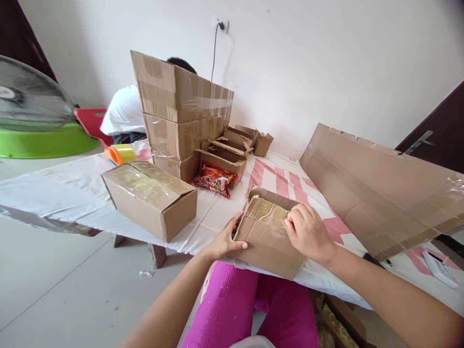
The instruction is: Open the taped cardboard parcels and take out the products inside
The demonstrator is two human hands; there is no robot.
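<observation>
A small cardboard box [270, 241] stands at the table's near edge, its top open. Loose, wrinkled packing tape [268, 211] runs along its upper front edge. My left hand [226, 240] grips the box's left side, with the thumb on the front face and the other fingers behind the corner. At the upper right edge, my right hand [308, 229] is closed in a pinch on the end of the tape. The box's inside is mostly hidden from this angle.
A taped box [152, 198] lies to the left, beside large stacked boxes [181, 116]. Behind are open boxes [232, 145] and a red snack packet [217, 179]. A tape roll [121, 153] lies at far left. A cardboard panel [377, 188] stands right. A person [125, 113] sits behind the stack.
</observation>
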